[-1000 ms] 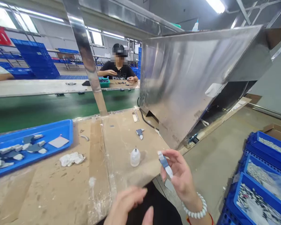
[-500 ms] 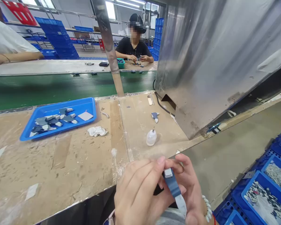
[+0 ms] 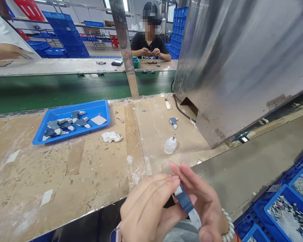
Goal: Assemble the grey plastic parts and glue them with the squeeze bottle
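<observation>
A small dark blue piece with pale ends (image 3: 184,200) lies slantwise between my hands, above the table's front edge. My left hand (image 3: 148,205) pinches its upper end, where a white block sits, with the fingertips over it. The lower pale end reaches the thumb of my right hand (image 3: 205,200), which steadies the piece from the right side while its upper fingers stretch out. Past my hands stands a white squeeze bottle (image 3: 170,146) with a thin metal tip. A similar blue and white piece (image 3: 173,122) lies behind the bottle.
A blue tray (image 3: 73,139) of similar pieces and a crumpled white wad (image 3: 111,136) lie left. A metal housing (image 3: 232,67) rises at right, beside blue bins (image 3: 280,201). Beyond the green conveyor (image 3: 96,87), a person (image 3: 150,43) works with small parts.
My right fingers have straightened and moved up off the piece's top end. The piece has turned slightly in my hands. The camera view has shifted a little.
</observation>
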`<state>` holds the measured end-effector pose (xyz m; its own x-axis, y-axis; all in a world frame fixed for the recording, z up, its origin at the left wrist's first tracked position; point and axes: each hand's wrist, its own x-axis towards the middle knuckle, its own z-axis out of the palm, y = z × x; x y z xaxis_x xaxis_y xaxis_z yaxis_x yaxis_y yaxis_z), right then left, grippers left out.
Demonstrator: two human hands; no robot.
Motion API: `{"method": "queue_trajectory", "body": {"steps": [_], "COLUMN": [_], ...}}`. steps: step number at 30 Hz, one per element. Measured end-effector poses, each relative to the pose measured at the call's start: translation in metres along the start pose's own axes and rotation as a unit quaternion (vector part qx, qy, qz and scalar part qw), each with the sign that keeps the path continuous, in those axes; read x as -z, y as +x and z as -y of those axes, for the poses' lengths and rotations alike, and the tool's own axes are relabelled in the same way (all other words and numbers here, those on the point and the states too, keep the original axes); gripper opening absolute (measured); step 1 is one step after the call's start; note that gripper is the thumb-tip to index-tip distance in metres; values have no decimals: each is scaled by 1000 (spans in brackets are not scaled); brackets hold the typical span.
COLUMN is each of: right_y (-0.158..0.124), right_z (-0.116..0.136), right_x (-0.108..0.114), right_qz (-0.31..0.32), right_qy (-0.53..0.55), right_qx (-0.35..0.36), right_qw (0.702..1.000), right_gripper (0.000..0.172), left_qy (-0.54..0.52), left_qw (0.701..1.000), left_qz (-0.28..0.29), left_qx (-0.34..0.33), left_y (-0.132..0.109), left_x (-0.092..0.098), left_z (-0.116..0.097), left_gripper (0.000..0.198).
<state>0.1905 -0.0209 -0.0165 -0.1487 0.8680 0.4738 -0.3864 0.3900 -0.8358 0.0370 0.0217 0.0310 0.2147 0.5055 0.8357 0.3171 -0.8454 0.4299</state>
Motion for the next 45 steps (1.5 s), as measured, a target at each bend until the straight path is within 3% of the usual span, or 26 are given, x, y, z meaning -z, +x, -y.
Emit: {"method": "queue_trajectory", "body": {"steps": [8,14,18,21,23,30,34,37,39,42,45], "right_y": [2,-2,2,8,11,21,39,50,51,49,48], "right_z": [-6,-10,-3,6,11,10,-12,-31,-38,-39,-33], "right_x": [-6,-2,-9,-15,-14,-3,-12,-23,-32,-43,-47], "right_qz": [-21,-23,-101,-153,-166,-113,-123,-130,-120,-99,-90], "right_qy": [76,45,-55,-180,-197,-42,-96,-145,-186,-248,-231], "right_qx": [-9,-4,0,-47,-98,-269,-291,-286,-259,-208,-212], "right_qw": [997,999,993,971,961,956,944,938,940,941,945], "right_gripper": [86,86,72,42,31,33,29,27,28,26,23], "left_qy": [-37,-45,34,84,88,98,107,65,36,42,32], "left_qw": [999,999,999,994,990,977,975,954,955,964,965], "left_qz": [22,21,-3,38,75,141,196,262,226,100,53], "left_qx": [11,10,-6,-51,-83,-125,5,128,187,243,256], "left_y": [5,-5,-9,-11,-12,-13,-15,-23,-31,-40,-45], "left_x": [6,1,-3,-1,1,8,27,49,59,60,51], "left_z": [-1,1,5,11,16,30,40,47,50,50,47], "left_gripper": [17,31,30,19,19,24,30,55,60,33,19]}}
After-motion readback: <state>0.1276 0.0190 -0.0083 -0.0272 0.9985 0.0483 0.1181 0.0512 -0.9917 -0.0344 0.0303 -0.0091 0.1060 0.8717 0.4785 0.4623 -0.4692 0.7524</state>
